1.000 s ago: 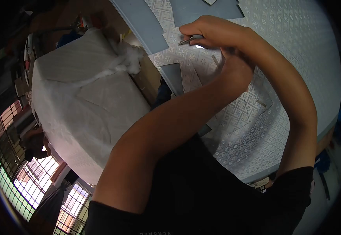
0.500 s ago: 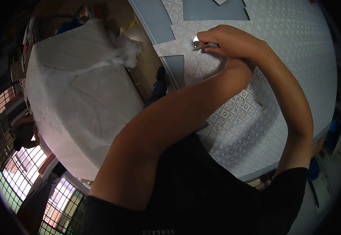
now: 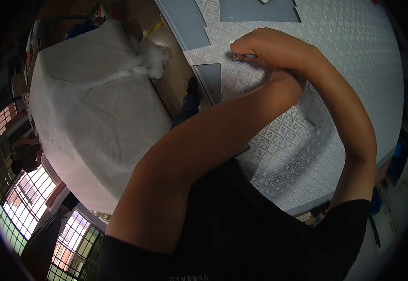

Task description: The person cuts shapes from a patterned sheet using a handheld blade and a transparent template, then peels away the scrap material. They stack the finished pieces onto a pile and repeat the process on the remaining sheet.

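Note:
My right hand [image 3: 259, 45] is closed around a slim, silvery pointed tool [image 3: 244, 57], perhaps a pen; its kind is not clear. Its tip points left, close to the patterned cover [image 3: 246, 84] of the table. Under my right wrist, my left hand [image 3: 286, 78] is bent inward and mostly hidden, so its fingers do not show. Flat grey sheets with straight-cut edges lie beyond and left of my hands: a wide sheet [image 3: 255, 11], a long sheet [image 3: 183, 28] and a smaller piece [image 3: 208, 79].
To the left stands a bulky block draped in white cloth [image 3: 87, 103], with fluffy white stuffing [image 3: 152, 61] at its edge. A thin clear sheet [image 3: 309, 119] lies right of my forearm. Another person [image 3: 26, 157] is in the left background, near barred windows [image 3: 30, 192].
My right hand has shifted slightly left, and the tool shows less between its fingers. A shiny round part seen earlier by the fingertips is now hidden. The background person has moved slightly.

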`<state>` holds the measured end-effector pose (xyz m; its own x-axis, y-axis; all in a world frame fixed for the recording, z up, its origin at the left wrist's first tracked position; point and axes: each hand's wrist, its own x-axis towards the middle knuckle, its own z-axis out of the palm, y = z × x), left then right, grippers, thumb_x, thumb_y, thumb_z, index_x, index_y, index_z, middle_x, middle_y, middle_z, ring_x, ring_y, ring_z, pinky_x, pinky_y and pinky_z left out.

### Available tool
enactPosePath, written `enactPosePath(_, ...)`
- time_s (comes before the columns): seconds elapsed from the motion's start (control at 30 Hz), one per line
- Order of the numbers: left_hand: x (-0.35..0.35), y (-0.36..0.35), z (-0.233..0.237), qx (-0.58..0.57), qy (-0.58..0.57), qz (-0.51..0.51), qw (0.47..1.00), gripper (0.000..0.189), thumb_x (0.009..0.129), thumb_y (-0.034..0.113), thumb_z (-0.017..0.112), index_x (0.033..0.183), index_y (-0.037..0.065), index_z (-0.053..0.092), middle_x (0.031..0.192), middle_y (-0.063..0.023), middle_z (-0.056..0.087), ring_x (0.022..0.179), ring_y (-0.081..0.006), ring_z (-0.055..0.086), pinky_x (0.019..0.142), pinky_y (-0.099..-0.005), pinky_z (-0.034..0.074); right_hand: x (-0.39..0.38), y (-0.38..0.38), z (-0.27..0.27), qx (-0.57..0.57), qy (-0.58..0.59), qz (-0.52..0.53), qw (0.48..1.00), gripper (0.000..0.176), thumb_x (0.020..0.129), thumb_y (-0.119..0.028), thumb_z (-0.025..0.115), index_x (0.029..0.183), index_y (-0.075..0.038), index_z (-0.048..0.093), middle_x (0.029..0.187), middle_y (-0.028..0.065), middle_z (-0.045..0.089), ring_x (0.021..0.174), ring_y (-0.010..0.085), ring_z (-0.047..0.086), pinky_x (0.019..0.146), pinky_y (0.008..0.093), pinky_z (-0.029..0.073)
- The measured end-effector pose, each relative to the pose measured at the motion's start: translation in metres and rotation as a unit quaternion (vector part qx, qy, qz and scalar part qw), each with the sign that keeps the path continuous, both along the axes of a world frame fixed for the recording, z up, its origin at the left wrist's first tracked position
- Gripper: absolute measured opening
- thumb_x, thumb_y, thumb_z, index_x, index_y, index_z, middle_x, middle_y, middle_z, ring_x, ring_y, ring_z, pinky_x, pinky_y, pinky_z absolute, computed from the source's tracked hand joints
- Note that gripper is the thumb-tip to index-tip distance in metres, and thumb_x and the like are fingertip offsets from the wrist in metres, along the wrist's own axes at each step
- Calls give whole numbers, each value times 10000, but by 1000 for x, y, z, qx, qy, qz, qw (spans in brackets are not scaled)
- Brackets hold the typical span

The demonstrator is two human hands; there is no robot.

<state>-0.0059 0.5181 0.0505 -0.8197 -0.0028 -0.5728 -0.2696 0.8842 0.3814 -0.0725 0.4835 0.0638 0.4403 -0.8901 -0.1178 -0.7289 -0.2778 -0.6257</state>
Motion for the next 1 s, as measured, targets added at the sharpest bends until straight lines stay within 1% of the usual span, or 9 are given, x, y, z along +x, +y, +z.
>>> enactPosePath(0.17, 2, 2, -6, 6, 24, 10, 1000, 787, 797, 430, 853, 1416, 33, 572, 1475, -161, 560, 1379, -332, 514, 1169, -425, 373, -7, 0, -11, -32, -29, 22, 999, 206, 863, 13, 662, 813, -51, 472, 648, 90, 486, 593, 261, 430, 583, 425, 381)
enactPosePath(0.23, 2, 1, -5, 4, 30, 6, 1000, 771, 796, 430, 852, 1398, 28, 587, 1459, -163, 574, 1362, -325, 531, 1158, -418, 388, -11, 0, -9, 31, -22, 30, 999, 172, 827, 26, 708, 916, -27, 570, 889, 125, 701, 847, 353, 679, 716, 422, 513)
enactPosePath(0.33, 2, -1, -1, 11, 19, -2, 1000, 737, 800, 436, 846, 1367, 25, 615, 1430, -165, 598, 1335, -312, 560, 1140, -404, 411, -10, 7, -11, -19, -102, 8, 995, 193, 884, -33, 711, 877, -46, 519, 733, 126, 619, 682, 324, 605, 626, 441, 445)
enactPosePath(0.43, 1, 1, -4, 27, -9, 0, 1000, 711, 807, 451, 834, 1349, 35, 636, 1414, -162, 612, 1316, -303, 578, 1130, -399, 423, -8, 6, -19, -11, -99, 8, 995, 184, 887, -67, 724, 919, -51, 543, 804, 140, 674, 771, 358, 665, 663, 458, 472)
enactPosePath(0.67, 4, 3, 3, 14, -33, 16, 999, 732, 814, 484, 821, 1390, 79, 619, 1476, -133, 568, 1375, -314, 523, 1140, -419, 414, -3, 11, -14, -16, -61, -7, 998, 184, 893, -84, 724, 949, -50, 552, 825, 135, 683, 756, 352, 650, 670, 456, 472)
enactPosePath(0.77, 8, 6, 4, -17, 16, 11, 1000, 852, 796, 475, 837, 1449, 16, 540, 1531, -166, 504, 1421, -343, 460, 1157, -453, 374, -12, 28, -19, -31, -158, -76, 984, 210, 895, -119, 745, 1016, -61, 584, 825, 97, 679, 740, 290, 656, 687, 414, 491)
enactPosePath(0.83, 18, 18, -3, -87, 120, 17, 989, 767, 795, 408, 831, 1385, -9, 572, 1459, -183, 540, 1347, -353, 501, 1097, -449, 412, -25, 58, -12, -181, -191, -342, 902, 181, 916, -107, 745, 1051, -60, 635, 883, 46, 696, 796, 179, 676, 726, 351, 524)
enactPosePath(0.9, 29, 30, -10, -150, 222, 19, 963, 683, 793, 341, 825, 1320, -33, 604, 1388, -200, 576, 1273, -363, 542, 1037, -444, 451, -54, 98, -11, -181, -253, -526, 791, 217, 922, -163, 767, 1053, -49, 637, 897, 24, 685, 758, 133, 650, 717, 290, 527)
enactPosePath(1.0, 43, 43, -19, -117, 227, 42, 966, 618, 755, 351, 841, 1184, -35, 619, 1211, -184, 605, 1141, -347, 574, 923, -424, 509, -79, 188, -3, -216, -190, -672, 682, 224, 920, -179, 780, 1017, -32, 642, 904, 31, 690, 735, 108, 639, 694, 260, 524)
